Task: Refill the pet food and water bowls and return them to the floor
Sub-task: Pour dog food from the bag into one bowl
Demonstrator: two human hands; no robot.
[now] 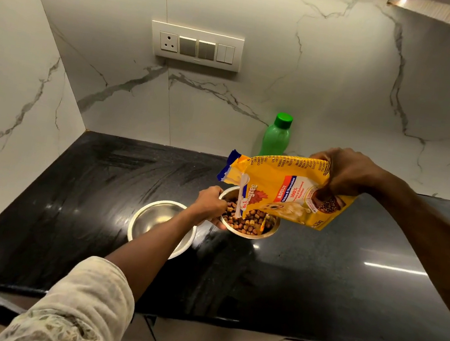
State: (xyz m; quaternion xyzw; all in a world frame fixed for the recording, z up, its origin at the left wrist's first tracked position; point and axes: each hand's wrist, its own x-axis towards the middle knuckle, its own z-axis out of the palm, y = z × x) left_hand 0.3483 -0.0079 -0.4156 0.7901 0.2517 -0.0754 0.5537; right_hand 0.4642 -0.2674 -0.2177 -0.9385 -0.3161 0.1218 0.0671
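Note:
Two steel bowls stand on the black counter (pixel 74 207). The farther bowl (pixel 271 230) holds brown and tan kibble (pixel 245 222). My left hand (pixel 210 204) grips that bowl's left rim. My right hand (pixel 346 171) holds a yellow pet food bag (pixel 287 190) tilted sideways above the bowl, its opened end pointing left. The nearer bowl (pixel 150 217) sits to the left, has nothing in it, and is partly covered by my left forearm. A green water bottle (pixel 276 135) with a green cap stands upright against the back wall.
Marble wall panels close the counter at the back and left. A switch and socket plate (pixel 196 46) is mounted on the back wall. The counter's front edge (pixel 197 321) runs below my arms, with cabinet fronts underneath.

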